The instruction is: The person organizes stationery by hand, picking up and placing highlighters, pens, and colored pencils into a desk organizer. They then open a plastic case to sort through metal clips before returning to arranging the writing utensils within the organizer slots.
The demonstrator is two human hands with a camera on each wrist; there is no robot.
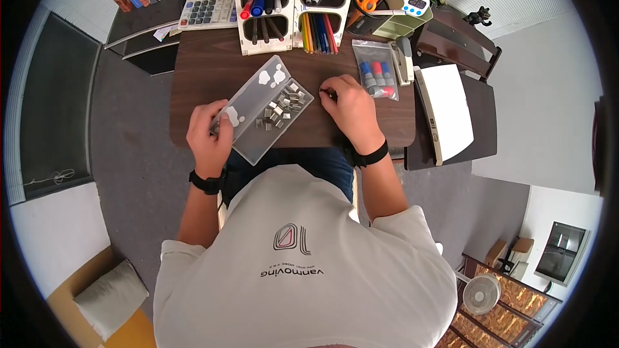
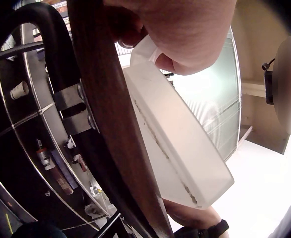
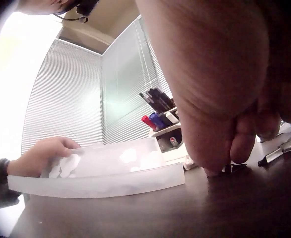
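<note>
Left hand [image 1: 209, 130] grips the light, stiff plastic tray [image 1: 258, 130] by its near end (staples loose inside) — right hand [image 1: 351, 106] pinches something tiny, likely slippery, on the tabletop [image 1: 206, 64].

a calculator [image 1: 207, 8], pen organizer [image 1: 293, 3], scissors [image 1: 368, 0], timer [image 1: 416, 4] and stapler [image 1: 404, 59] line the desk's far edge

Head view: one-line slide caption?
Left hand holds clear tray of metal clips; right hand pinches something small on desk.
</note>
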